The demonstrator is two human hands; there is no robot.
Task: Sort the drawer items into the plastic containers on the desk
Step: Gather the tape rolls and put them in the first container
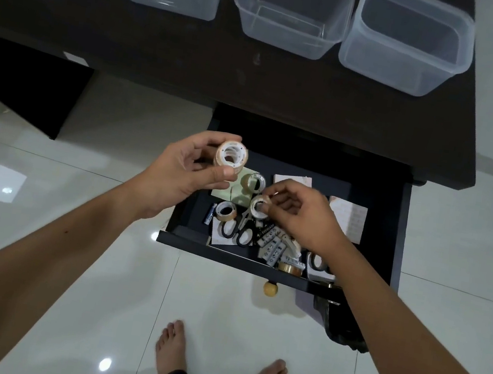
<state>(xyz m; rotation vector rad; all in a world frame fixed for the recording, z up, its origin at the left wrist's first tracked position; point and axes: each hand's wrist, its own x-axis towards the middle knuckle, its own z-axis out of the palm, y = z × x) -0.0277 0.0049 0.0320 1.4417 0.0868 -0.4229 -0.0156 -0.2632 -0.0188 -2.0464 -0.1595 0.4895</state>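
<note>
Left hand (183, 174) grips stack of clear tape rolls (231, 156) above open black drawer (373, 206). Right hand (301, 217) pinches another small clear tape roll (257, 205). Lift straight up; carry to one clear plastic container (292, 11) on dark desk (164, 43).

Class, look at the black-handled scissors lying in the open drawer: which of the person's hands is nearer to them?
Right. The right hand pinches a tape roll just above the scissors. The left hand holds stacked tape rolls higher up, beyond the drawer's left edge.

Clear plastic containers (292, 11), glossy floor tiles (100, 254), perhaps wooden knob (270, 289).
</note>
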